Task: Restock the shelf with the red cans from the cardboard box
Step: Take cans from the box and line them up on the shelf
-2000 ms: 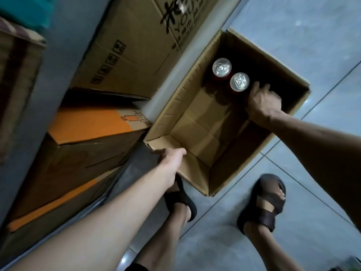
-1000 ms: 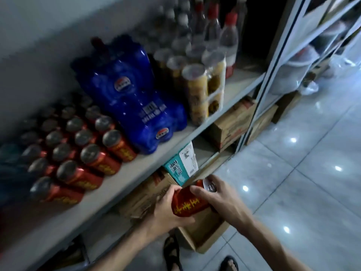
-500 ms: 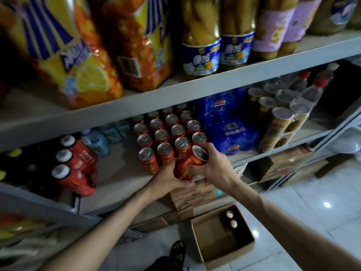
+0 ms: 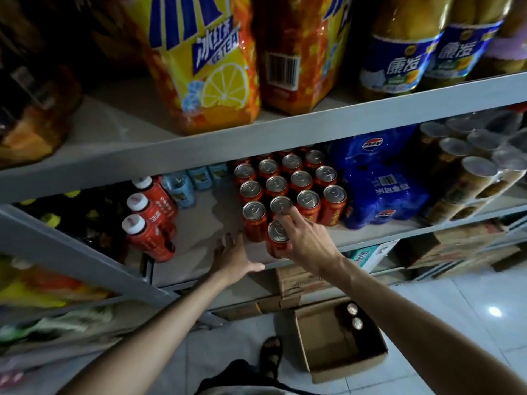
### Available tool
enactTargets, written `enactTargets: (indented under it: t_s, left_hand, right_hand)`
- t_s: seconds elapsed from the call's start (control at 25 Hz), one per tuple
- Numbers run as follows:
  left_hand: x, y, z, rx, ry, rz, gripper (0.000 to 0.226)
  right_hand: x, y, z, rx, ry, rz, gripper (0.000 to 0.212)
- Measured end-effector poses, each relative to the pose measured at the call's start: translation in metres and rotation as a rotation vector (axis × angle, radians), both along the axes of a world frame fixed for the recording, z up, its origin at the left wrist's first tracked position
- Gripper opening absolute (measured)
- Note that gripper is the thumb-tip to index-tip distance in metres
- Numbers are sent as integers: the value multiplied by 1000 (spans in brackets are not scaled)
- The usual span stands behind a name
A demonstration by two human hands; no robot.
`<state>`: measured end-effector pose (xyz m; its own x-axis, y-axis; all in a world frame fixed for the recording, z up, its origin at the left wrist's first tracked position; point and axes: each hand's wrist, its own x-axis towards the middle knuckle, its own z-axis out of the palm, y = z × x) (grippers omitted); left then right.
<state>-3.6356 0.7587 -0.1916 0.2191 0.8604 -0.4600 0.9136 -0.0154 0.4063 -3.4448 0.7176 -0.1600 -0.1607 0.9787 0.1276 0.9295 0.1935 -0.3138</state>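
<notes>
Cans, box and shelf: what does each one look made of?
Cans: metal, probably aluminium, with dull silver tops, pull tabs and glossy printed red sides.
Box: brown cardboard, matte, with folded flaps and raw cut edges.
Shelf: the frame looks like grey painted metal, going by its thin flat rails. The pale deck could be board or sheet; I cannot tell which.
</notes>
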Motion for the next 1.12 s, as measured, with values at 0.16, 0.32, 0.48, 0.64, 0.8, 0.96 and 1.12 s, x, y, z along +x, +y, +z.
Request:
enactTargets:
  t_s: [0.16,0.32,0.48,0.64,0.8,0.96,1.12]
  left_hand:
    - [-1,6,-8,-5,29,8,111]
    - [1,6,-12,15,65,-24,103]
    - [5,11,-17,40,119,-47,100]
    - [8,10,-22,98,199,-99,104]
    - [9,12,-22,98,215,-112,104]
    - [9,13,-23,97,224,-130,104]
    - [9,12,-20,99,221,-140,103]
  right_hand:
    - [-4,6,-9,-35,-33,14,71]
    - [-6,9,-14,-57,-39,-1,73]
    - [-7,13,-17,-63,-49,16,77]
    - [-8,12,-20,-60,-49,18,80]
    - [-7,13,-20,-54,-22,59,81]
    - [-11,14,-21,-50,-16,38,81]
    - [-12,12,-23,-38,4,38,80]
